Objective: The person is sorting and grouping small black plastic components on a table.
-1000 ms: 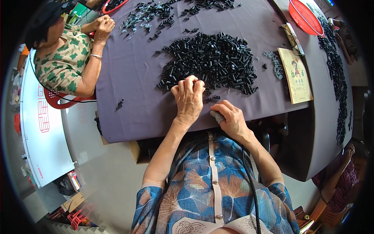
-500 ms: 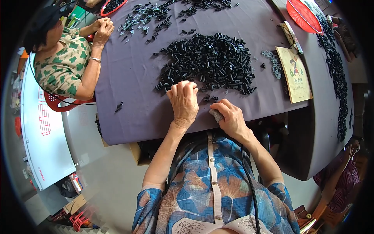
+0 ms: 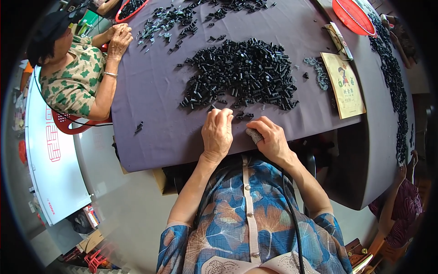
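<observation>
A heap of small black cylindrical parts (image 3: 244, 68) lies on the cloth-covered table in front of me. My left hand (image 3: 218, 134) is just short of the heap's near edge, its fingers pinched together. A small black part (image 3: 213, 108) shows at those fingertips. To its right, my right hand (image 3: 272, 140) is closed near the table's front edge, with a grey wrapping (image 3: 254, 135) around its thumb or a finger. Whatever it grips is hidden. A few loose black parts (image 3: 244, 116) lie between my hands and the heap.
Small clear parts (image 3: 319, 73) lie beside a yellow booklet (image 3: 343, 86) on the right. A red basket (image 3: 355, 17) stands farther back. At the left edge sits a co-worker (image 3: 75, 77), hands together. More black and clear parts (image 3: 169, 25) cover the far side.
My left hand has drawn back from the heap toward me and slightly right, and a small black part now shows at its fingertips. My right hand has barely moved.
</observation>
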Tool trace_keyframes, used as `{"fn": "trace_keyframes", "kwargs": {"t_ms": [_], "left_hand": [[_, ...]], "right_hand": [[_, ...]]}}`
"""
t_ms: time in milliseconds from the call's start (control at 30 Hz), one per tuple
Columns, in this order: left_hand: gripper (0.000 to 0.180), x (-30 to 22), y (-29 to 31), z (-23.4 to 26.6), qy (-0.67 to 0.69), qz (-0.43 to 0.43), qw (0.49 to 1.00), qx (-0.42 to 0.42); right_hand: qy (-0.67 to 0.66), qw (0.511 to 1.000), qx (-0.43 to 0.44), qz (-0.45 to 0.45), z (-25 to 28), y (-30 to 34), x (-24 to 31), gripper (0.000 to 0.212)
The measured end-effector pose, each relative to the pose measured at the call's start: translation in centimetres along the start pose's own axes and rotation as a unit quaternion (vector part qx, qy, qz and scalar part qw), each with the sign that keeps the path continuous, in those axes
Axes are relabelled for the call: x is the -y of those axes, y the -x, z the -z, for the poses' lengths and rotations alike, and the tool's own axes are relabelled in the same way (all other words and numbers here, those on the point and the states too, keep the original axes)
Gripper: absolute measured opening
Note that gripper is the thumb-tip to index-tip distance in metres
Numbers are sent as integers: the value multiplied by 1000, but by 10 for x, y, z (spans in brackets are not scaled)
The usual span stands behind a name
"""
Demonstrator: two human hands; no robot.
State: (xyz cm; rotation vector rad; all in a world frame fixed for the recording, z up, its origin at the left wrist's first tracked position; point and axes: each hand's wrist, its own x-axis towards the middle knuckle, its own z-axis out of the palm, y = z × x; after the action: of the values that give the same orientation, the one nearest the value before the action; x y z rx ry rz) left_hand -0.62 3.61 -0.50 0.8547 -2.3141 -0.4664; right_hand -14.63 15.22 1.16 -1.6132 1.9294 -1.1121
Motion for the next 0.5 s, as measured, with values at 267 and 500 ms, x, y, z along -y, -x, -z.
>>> {"fn": "trace_keyframes", "kwargs": {"t_ms": [267, 500], "left_hand": [[15, -5, 1, 2, 24, -39, 998, 51], [16, -9, -10, 1, -57, -97, 987, 114]], "right_hand": [[14, 1000, 8, -4, 1, -2, 0, 41], [24, 1000, 7, -4, 1, -1, 3, 38]]}}
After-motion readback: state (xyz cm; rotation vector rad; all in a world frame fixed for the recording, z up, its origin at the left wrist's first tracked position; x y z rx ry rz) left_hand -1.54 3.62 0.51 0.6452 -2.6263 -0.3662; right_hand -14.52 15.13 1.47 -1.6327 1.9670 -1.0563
